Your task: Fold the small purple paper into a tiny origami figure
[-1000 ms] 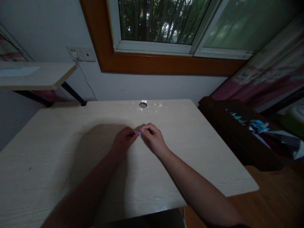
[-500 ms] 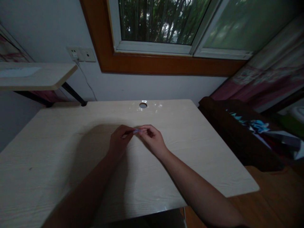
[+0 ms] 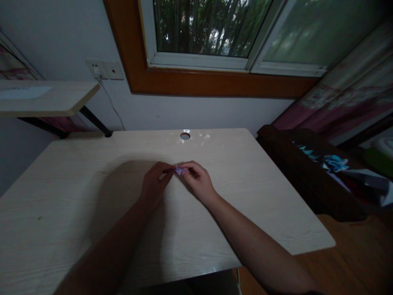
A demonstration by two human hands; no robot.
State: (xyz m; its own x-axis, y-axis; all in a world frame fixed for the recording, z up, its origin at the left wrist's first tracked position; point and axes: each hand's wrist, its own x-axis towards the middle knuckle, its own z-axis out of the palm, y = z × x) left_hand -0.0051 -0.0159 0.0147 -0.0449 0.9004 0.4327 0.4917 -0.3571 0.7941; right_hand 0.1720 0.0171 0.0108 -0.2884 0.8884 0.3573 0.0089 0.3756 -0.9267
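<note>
You had the little folded purple piece (image 3: pixel 178 171) just below the centre of the frame, in between your hands. Your left hand (image 3: pixel 155 178) had its left end in a tight thumb-and-finger pinch, and your right hand (image 3: pixel 198 178) pinched the other end, fingertips basically closed on it. Couldn't tell if it touched the wood-grain desk (image 3: pixel 260 200). The desk's round cable hole (image 3: pixel 185 136) sat just above frame centre.

Purple piece (image 3: pixel 178 171) partly hidden, details too small
</note>
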